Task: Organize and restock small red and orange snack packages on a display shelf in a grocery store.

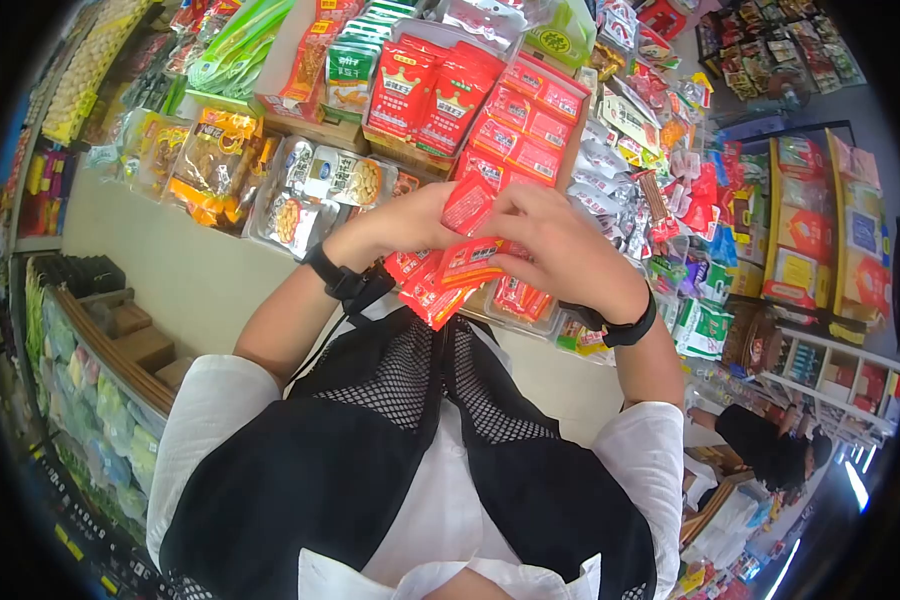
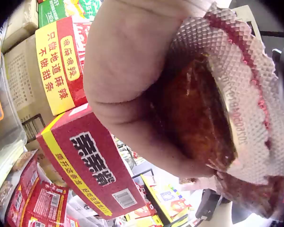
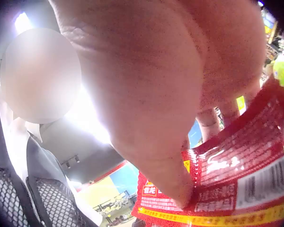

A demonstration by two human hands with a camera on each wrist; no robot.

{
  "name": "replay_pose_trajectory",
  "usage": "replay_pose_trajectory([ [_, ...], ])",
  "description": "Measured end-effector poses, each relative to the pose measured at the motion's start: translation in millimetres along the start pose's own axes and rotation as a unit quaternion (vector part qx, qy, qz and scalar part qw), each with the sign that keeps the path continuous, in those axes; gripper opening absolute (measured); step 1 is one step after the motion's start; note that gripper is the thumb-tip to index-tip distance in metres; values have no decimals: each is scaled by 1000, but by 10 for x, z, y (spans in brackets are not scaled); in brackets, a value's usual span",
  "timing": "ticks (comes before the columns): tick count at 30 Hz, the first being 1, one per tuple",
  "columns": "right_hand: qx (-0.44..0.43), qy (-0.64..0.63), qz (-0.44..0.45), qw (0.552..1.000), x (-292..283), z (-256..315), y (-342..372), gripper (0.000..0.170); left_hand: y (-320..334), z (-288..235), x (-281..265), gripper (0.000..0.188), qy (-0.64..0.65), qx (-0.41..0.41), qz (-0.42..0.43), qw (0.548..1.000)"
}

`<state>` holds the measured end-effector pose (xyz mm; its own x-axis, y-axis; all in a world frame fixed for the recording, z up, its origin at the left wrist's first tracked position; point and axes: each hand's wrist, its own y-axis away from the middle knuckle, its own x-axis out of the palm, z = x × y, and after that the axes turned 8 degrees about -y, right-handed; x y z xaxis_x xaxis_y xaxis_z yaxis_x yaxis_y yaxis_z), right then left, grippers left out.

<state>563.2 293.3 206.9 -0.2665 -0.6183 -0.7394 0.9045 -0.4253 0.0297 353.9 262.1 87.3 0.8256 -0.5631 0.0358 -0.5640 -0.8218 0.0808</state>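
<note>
In the head view, both hands meet in front of the chest over several small red snack packets. My left hand [image 1: 415, 218] grips some of them, with red packets [image 1: 425, 290] fanned out below its fingers. Its wrist view shows the thumb and fingers curled round a packet [image 2: 244, 90] with a crimped silvery edge and brown contents. My right hand [image 1: 565, 245] pinches a red snack packet [image 1: 470, 262] close beside the left fingers. In the right wrist view, the thumb presses on the printed back of this red packet [image 3: 217, 179], near its barcode.
An open red display box [image 1: 535, 110] of similar packets stands just beyond the hands. Larger red bags [image 1: 435, 95] sit left of it, and a clear tub [image 1: 305, 190] of nut packs is nearer. Silver and coloured packs [image 1: 610, 180] are heaped at right. Another person [image 1: 765, 440] is at far right.
</note>
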Motion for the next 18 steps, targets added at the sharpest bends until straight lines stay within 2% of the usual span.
replay_pose_trajectory([
  [2, -84, 3, -5, 996, -11, -122, 62, 32, -85, 1, 67, 50, 9, -35, 5, 999],
  [5, -120, -23, -6, 992, 65, -303, 149, 31, -142, -76, 147, 47, 36, -81, 11, 996],
  [7, -118, -13, -17, 993, 64, -416, 217, 29, -159, -168, 210, 41, 174, -158, -63, 970],
  [8, -109, 1, -26, 994, 48, -466, 246, 26, -165, -159, 303, 38, 207, -127, -107, 964],
  [9, -115, -2, -25, 993, 12, -502, 271, 26, -162, -146, 313, 38, 206, -128, -114, 964],
  [11, -76, 14, -11, 997, -72, -559, 308, 22, -119, -141, 320, 38, 316, -128, -140, 930],
  [12, -83, 11, -8, 996, -89, -595, 315, 22, -98, -189, 365, 38, 376, -137, -188, 897],
  [13, -87, -12, -23, 996, -105, -633, 313, 21, -81, -185, 377, 38, 376, -136, -196, 895],
  [15, -97, -36, -30, 994, -146, -700, 303, 20, 4, -164, 379, 39, 436, -82, -206, 872],
  [17, -76, -157, -76, 982, -198, -749, 281, 18, 101, -163, 402, 41, 431, -49, -232, 871],
  [18, -66, -178, -93, 977, -250, -761, 258, 16, 153, -241, 445, 43, 386, -38, -302, 871],
])
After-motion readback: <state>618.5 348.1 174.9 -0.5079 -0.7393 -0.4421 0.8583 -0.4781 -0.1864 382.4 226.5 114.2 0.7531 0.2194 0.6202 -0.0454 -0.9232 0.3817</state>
